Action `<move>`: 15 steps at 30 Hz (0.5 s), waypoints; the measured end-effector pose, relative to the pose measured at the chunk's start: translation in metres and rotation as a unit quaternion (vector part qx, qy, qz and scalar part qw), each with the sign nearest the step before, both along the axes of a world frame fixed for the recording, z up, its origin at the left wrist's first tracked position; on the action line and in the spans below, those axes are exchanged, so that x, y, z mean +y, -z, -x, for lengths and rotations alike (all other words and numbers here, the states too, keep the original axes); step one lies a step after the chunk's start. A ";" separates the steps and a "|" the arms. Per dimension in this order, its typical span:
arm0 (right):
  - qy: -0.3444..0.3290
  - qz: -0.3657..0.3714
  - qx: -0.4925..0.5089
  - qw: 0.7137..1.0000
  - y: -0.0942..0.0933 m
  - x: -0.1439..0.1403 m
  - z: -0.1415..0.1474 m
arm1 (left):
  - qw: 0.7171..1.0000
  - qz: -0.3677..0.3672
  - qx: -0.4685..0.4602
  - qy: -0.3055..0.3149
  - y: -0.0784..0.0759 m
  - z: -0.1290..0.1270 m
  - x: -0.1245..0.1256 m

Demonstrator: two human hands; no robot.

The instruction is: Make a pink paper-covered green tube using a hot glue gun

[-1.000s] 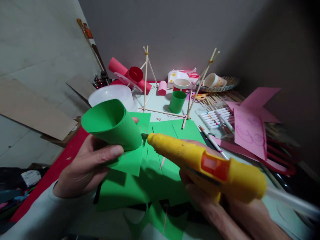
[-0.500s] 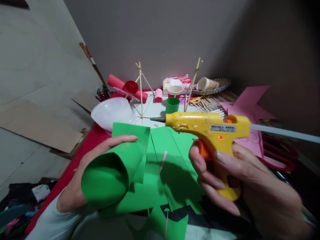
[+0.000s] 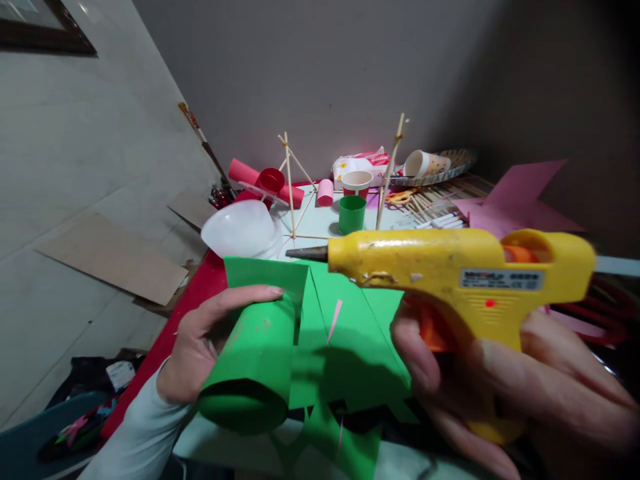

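My left hand [image 3: 200,340] is wrapped round a green paper tube [image 3: 255,360], thumb along its top. The tube's open end faces me, and a flat green flap [image 3: 265,275] stands up at its far end. In my right hand [image 3: 500,380] is a yellow hot glue gun [image 3: 425,257] with a lit red light. Its dark nozzle points left, in front of the flap; whether it touches the paper I cannot tell. One finger lies at the orange trigger. Under both hands are green paper sheets [image 3: 345,373] with a thin pink strip [image 3: 335,321] on them.
Behind stand stick frames [image 3: 291,187], a green cup [image 3: 352,215], a red-and-white paper cup [image 3: 357,183] and a pink roll [image 3: 325,193]. A translucent bowl [image 3: 237,227] is at left. Orange scissors [image 3: 400,198], markers [image 3: 445,221] and pink paper [image 3: 525,187] lie right.
The glue gun has come closer to me and looks larger. My left hand has turned the tube so its open end points lower. The view has shifted slightly left.
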State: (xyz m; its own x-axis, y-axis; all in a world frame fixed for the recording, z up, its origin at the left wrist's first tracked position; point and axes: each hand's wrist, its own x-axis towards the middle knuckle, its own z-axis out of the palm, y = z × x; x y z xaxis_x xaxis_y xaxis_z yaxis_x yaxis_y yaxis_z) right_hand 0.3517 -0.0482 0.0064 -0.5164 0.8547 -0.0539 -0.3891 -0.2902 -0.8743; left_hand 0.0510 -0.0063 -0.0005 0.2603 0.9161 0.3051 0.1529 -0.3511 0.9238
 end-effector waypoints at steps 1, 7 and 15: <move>0.000 0.000 0.011 1.000 0.001 0.000 0.000 | 1.000 -0.027 0.004 -0.005 -0.003 -0.001 0.000; 0.007 -0.005 0.051 0.999 -0.002 0.004 -0.002 | 0.996 -0.055 0.036 -0.064 -0.010 -0.008 -0.004; 0.083 0.030 0.020 0.996 -0.024 0.005 0.001 | 0.995 -0.070 0.003 -0.067 -0.005 -0.005 -0.002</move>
State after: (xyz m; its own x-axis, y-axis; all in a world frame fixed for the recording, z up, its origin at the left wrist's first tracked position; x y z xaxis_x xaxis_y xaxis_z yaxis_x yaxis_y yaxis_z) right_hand 0.3504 -0.0429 0.0300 -0.3702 0.9246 -0.0896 -0.4700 -0.2696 -0.8405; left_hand 0.0562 -0.0081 0.0041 0.1413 0.8917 0.4300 0.2124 -0.4516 0.8666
